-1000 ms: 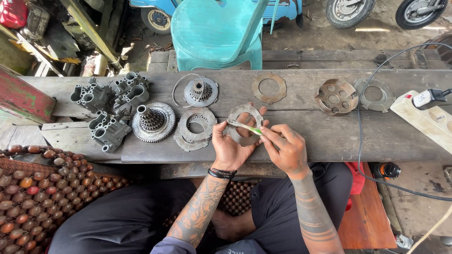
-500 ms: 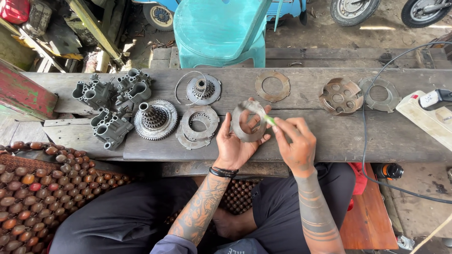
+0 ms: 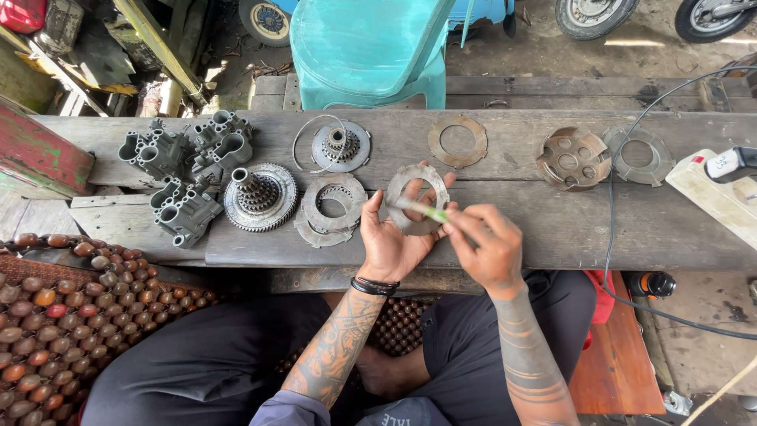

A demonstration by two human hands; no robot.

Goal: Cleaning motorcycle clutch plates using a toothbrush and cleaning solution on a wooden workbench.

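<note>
Labels observed: one. Small white rectangular tag point(image 3: 719, 164) with dark marking, right edge of frame, slightly above mid-height. It is fixed to the near end of a black plug or handle-like part point(image 3: 745, 160), which rests over a cream-white oblong block point(image 3: 710, 197) lying at the right end of the wooden bench point(image 3: 552, 229).

Packages: a small red container point(image 3: 22, 14), upper left corner, cropped by the frame; kind not resolvable.

Signs, screens: none seen.

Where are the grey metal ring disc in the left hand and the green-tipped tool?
grey metal ring disc point(image 3: 410, 178), head view, upper rim above the thumb.
green-tipped tool point(image 3: 432, 213), head view, green section beside the right fingers.
</note>
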